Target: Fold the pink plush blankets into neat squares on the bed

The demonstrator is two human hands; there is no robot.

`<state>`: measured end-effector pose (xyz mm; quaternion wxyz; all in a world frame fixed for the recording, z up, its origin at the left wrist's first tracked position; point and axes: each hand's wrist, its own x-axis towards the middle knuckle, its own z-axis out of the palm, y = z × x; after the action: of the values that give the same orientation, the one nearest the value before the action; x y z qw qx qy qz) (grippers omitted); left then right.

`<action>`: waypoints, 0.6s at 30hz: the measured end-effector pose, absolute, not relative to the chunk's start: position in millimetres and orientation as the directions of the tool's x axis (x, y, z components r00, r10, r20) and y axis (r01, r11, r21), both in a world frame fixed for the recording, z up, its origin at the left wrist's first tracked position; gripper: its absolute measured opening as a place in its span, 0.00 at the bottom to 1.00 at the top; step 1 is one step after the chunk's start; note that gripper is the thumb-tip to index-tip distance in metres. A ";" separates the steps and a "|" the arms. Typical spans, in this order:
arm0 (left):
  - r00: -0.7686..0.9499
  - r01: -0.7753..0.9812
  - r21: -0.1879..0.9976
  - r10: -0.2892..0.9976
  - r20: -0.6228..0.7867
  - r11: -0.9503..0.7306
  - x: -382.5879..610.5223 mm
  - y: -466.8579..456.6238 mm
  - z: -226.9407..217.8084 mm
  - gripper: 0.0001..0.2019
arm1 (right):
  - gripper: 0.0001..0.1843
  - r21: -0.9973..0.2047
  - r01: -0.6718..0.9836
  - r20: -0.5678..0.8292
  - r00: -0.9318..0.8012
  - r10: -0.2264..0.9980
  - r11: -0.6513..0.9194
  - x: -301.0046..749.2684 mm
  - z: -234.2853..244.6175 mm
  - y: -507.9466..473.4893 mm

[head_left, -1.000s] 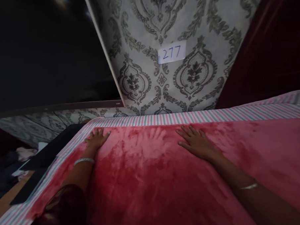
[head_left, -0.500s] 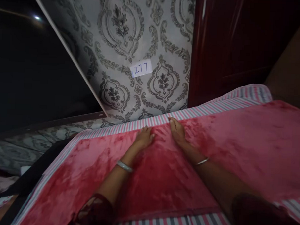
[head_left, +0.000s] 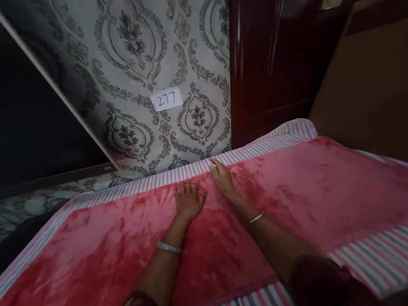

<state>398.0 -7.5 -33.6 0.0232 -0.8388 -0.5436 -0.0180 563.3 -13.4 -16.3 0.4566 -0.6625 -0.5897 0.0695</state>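
A red plush blanket (head_left: 126,240) lies spread over a sheet with pink, grey and white stripes (head_left: 372,253). My left hand (head_left: 189,201) rests flat on the plush near its far edge, its fingers spread and nothing in them. Further right, my right hand (head_left: 222,177) touches the far edge of the blanket, its fingertips reaching onto the striped band (head_left: 176,174). Its fingers are stretched out and hold nothing that I can see. Darker streaks mark the pile around both hands.
Behind the far edge stands a patterned wall (head_left: 133,77) with a paper label (head_left: 167,99) reading 277. A large black screen (head_left: 33,114) leans at the left. A dark red door or panel (head_left: 261,70) and a brown board (head_left: 372,88) rise at the right.
My left hand has come a little nearer to me, and its fingers are now spread wider. My right hand stays at the far edge. The view has swung to the right.
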 end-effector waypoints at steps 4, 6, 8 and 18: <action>0.409 0.913 -0.044 0.910 0.073 -0.407 398.8 -5.8 -33.5 0.35 | 0.32 -0.501 0.865 0.301 0.197 0.933 -0.021 608.6 -2.1 -29.1; 0.410 0.912 -0.043 0.910 0.064 -0.408 399.2 -4.7 -33.0 0.35 | 0.33 -0.365 0.920 0.172 0.219 0.960 -0.144 633.5 -6.6 -41.5; 0.407 0.913 -0.044 0.912 0.054 -0.405 399.9 -3.9 -31.8 0.35 | 0.34 -0.249 0.950 0.080 0.216 0.973 -0.190 652.0 -17.4 -52.4; 0.381 0.921 -0.093 0.925 0.013 -0.378 402.4 -1.7 -25.3 0.34 | 0.37 -0.255 0.956 0.038 0.158 0.987 -0.144 665.2 -34.7 -57.2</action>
<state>402.4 -1.7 -25.3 0.0422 -0.8297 -0.5562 0.0204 665.2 -57.2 -34.7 0.1101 -0.7530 -0.6450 0.0689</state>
